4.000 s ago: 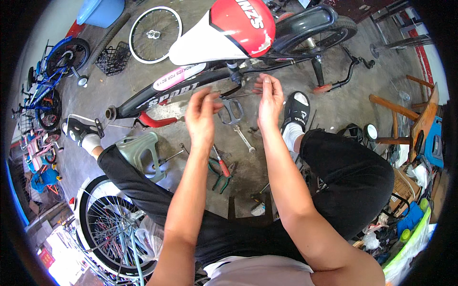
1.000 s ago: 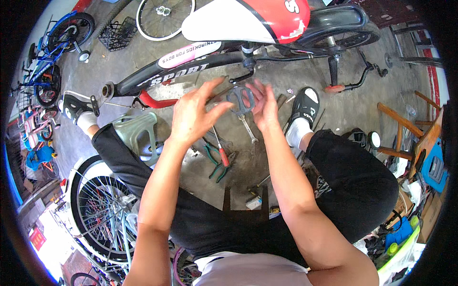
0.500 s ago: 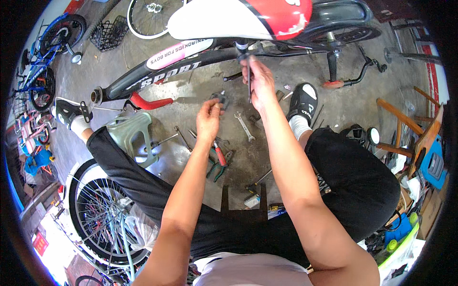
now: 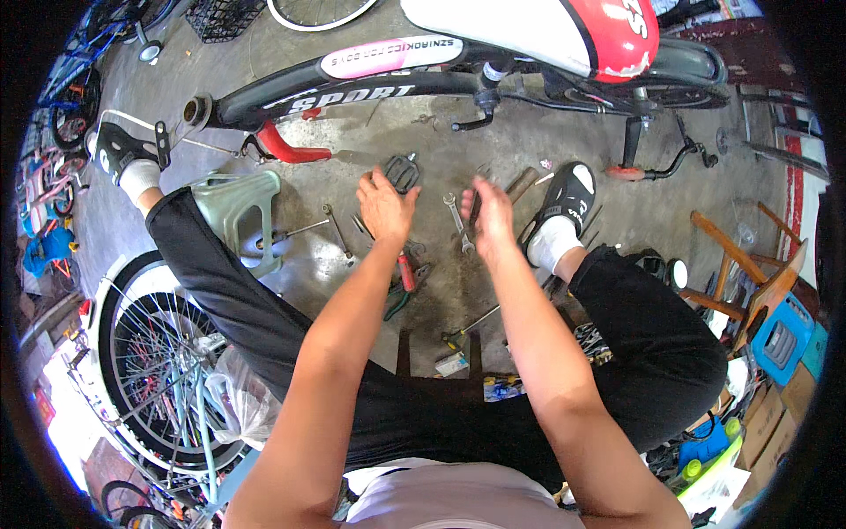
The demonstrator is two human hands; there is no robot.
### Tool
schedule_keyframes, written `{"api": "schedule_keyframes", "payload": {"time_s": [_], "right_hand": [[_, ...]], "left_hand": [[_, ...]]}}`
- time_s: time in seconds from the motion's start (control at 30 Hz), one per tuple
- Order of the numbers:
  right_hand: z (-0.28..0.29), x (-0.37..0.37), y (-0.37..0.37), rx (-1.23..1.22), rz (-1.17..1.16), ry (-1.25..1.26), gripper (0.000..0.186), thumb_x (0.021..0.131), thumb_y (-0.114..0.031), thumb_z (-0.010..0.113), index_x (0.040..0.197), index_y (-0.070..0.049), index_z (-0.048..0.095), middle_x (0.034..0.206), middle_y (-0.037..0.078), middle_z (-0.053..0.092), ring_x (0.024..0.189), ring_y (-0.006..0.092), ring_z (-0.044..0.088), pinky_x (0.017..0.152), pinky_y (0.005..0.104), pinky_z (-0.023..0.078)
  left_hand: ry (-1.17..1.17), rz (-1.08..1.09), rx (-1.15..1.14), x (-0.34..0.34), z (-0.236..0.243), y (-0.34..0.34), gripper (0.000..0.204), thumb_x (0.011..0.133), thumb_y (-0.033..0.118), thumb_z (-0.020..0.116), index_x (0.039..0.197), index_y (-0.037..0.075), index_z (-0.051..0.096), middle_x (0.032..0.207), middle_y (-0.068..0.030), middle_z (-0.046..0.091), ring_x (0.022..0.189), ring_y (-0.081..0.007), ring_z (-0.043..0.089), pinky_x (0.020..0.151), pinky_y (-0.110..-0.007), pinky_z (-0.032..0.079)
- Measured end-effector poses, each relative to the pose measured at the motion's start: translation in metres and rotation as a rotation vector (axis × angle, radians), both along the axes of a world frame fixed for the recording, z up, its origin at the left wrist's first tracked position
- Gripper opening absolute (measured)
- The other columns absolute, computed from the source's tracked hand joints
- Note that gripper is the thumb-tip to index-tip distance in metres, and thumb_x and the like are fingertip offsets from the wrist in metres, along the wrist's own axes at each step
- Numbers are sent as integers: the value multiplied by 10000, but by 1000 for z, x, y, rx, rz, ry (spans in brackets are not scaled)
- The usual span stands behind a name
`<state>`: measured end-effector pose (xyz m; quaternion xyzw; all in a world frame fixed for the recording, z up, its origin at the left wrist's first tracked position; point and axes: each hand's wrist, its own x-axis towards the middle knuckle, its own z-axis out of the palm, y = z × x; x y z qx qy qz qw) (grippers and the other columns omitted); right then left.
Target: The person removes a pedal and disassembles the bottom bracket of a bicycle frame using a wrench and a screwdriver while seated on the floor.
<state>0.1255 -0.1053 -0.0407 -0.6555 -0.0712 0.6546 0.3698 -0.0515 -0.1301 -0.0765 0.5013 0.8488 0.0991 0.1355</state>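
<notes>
I sit on the concrete floor with my legs spread. My left hand [image 4: 385, 208] grips a dark bicycle pedal [image 4: 402, 170] just above the floor, below the black bicycle frame [image 4: 291, 95]. My right hand [image 4: 492, 217] hovers beside it, blurred by motion; a thin dark tool [image 4: 476, 204] shows at its fingers, and I cannot tell whether it is held. The frame's crank arm [image 4: 477, 111] hangs bare above both hands. A silver wrench [image 4: 456, 214] lies on the floor between my hands.
Red-handled pliers [image 4: 406, 272], more wrenches [image 4: 338, 233] and a screwdriver [image 4: 471, 324] lie between my legs. A green plastic stool [image 4: 240, 214] lies on its side at the left. A spoked wheel [image 4: 145, 357] is by my left leg; a wooden chair [image 4: 749, 273] and a blue crate [image 4: 780, 339] stand at the right.
My right hand has dropped from the crank on the frame down to floor level next to the left hand. My left hand still holds the pedal, a little lower.
</notes>
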Motion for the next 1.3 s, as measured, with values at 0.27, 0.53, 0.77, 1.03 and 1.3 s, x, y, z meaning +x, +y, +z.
{"api": "schedule_keyframes", "payload": {"time_s": [0.27,0.53,0.77,1.03,1.3], "right_hand": [[70,-16,-42,33,540,41,238,1019,-305,640,1066,-72,627,934,41,680,840,136,622,767,301,504],[168,41,2,187,807,-141,301,998,-277,699,1143,-30,606,962,36,667,867,113,614,758,259,494],[314,72,11,614,996,-296,262,974,-240,728,1103,-26,646,880,-20,614,806,54,533,712,262,461],[367,46,5,1434,1721,-974,203,839,-222,731,919,-81,610,847,100,653,873,338,665,780,471,508],[336,38,-5,1431,1799,-860,159,822,-183,730,932,-71,707,1098,127,607,994,312,647,844,464,512]], "left_hand": [[-205,-24,-169,-28,0,12,743,736,420,853,1259,-6,541,1235,-213,566,1158,-426,593,966,-499,527],[-640,528,-115,6,3,-56,844,730,551,864,1162,-119,584,1197,-267,681,1078,-355,678,830,-467,541],[-1251,891,-214,32,13,-112,785,791,507,851,1285,-48,594,1201,-173,658,1024,-302,650,719,-429,569],[-1286,801,-218,21,45,-122,638,819,441,842,1135,-21,537,895,-116,560,455,-178,456,388,-352,356],[-1508,869,-249,-2,63,-125,674,863,511,791,1255,4,580,1074,-151,678,961,-297,729,630,-351,561]]}}
